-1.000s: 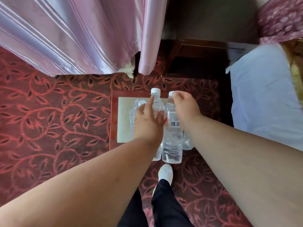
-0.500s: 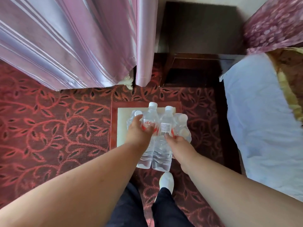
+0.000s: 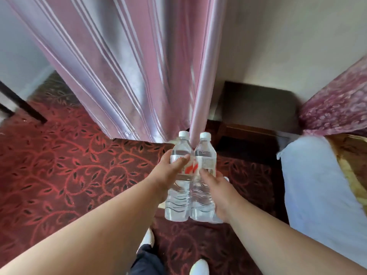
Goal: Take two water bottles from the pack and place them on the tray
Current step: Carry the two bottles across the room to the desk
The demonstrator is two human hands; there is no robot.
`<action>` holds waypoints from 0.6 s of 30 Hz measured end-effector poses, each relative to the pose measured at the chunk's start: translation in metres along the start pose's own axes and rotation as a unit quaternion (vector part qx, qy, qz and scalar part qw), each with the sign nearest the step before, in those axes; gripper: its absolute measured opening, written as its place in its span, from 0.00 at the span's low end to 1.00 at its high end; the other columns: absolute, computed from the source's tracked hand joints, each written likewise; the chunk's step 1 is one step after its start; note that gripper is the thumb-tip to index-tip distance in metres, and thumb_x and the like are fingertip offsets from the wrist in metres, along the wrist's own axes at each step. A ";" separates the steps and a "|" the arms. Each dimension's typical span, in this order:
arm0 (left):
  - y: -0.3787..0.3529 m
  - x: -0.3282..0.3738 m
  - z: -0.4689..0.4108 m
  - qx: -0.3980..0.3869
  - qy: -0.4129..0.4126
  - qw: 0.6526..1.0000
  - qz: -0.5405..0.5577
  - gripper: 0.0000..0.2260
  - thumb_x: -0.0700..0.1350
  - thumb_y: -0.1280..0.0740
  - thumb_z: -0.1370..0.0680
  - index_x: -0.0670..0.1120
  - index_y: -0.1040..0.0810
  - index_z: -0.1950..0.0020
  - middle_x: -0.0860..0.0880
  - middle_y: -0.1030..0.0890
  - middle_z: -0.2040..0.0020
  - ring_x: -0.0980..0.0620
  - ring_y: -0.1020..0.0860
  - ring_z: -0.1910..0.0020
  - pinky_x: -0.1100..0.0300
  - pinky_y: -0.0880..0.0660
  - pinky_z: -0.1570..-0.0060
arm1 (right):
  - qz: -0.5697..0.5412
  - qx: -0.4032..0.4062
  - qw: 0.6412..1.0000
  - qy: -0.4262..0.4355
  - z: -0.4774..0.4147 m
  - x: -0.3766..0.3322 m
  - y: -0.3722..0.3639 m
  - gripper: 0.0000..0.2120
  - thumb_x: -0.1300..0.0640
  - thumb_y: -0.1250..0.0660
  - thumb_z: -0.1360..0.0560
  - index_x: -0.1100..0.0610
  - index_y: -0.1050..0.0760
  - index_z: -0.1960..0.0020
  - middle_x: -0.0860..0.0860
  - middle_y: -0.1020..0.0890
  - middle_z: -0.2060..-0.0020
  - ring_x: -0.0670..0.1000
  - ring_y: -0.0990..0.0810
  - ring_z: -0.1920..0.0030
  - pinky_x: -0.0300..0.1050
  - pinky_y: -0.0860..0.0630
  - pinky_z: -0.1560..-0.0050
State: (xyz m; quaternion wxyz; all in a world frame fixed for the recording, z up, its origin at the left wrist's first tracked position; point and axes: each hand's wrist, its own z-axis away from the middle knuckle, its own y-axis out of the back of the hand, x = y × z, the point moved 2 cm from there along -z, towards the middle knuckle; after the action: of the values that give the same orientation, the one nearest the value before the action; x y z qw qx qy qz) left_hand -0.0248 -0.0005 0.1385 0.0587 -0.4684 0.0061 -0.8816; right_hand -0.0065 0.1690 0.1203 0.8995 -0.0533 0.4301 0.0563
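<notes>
- A clear plastic water bottle with a white screw cap (image 3: 179, 175) is held in the left hand (image 3: 168, 171); the fingers (image 3: 181, 161) wrap around its labelled middle, closed on it.
- A second clear plastic water bottle with a white cap (image 3: 203, 187) is held in the right hand (image 3: 215, 189), whose fingers curl around the bottle's far side and grip it just below the label.
- Both bottles are full or nearly full of clear water, with the ribbed lower bodies showing liquid down to the base.
- Both caps are on.
- The bottles stand upright, long axes vertical, caps pointing up and away from the camera, bases toward the person's feet.
- They sit side by side, touching along their length, held in the air above the dark red carpet with a leaf-vine pattern (image 3: 69, 171).
- Each label band is white with a red mark; the right bottle's label shows a block of small print, too blurred to read. No brand name can be made out.
- Something pale shows just behind the right hand, too hidden to identify.
- A pink striped satin curtain (image 3: 123, 66) hangs behind the bottles.
- A dark wooden piece of furniture (image 3: 256, 124) stands against the wall on the right.
- A bed with a white sheet (image 3: 321, 185) lies at the far right.
- White shoes (image 3: 199, 267) and dark trouser legs show at the bottom edge.
</notes>
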 end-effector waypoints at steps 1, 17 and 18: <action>0.003 0.014 0.005 0.012 -0.021 1.000 -0.001 0.40 0.66 0.24 0.37 0.56 0.30 0.28 0.47 0.17 0.41 0.45 0.17 0.46 0.46 0.17 0.57 | 0.009 -0.003 1.000 0.030 0.000 -0.014 -0.003 0.19 0.34 0.27 0.29 0.39 0.21 0.41 0.46 0.12 0.44 0.49 0.13 0.45 0.59 0.20 0.41; 0.228 0.097 0.292 0.328 -0.252 0.907 0.082 0.28 0.61 0.27 0.28 0.48 0.25 0.34 0.43 0.14 0.48 0.43 0.14 0.52 0.43 0.18 0.50 | 0.185 -0.373 0.870 0.263 0.172 -0.144 -0.275 0.09 0.44 0.32 0.20 0.30 0.16 0.52 0.37 0.11 0.57 0.36 0.12 0.56 0.30 0.18 0.57; 0.244 0.088 0.310 0.337 -0.261 0.900 0.095 0.26 0.60 0.27 0.28 0.50 0.24 0.35 0.43 0.13 0.48 0.44 0.13 0.53 0.44 0.17 0.52 | 0.197 -0.394 0.858 0.263 0.186 -0.138 -0.295 0.07 0.42 0.32 0.21 0.32 0.16 0.49 0.39 0.10 0.54 0.38 0.12 0.53 0.31 0.17 0.54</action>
State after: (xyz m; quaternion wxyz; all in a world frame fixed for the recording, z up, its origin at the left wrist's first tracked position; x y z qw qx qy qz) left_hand 0.2062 -0.2390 0.3691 0.2958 -0.6309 -0.2626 -0.6674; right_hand 0.0934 -0.1033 0.3577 0.6268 -0.3299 0.5944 0.3807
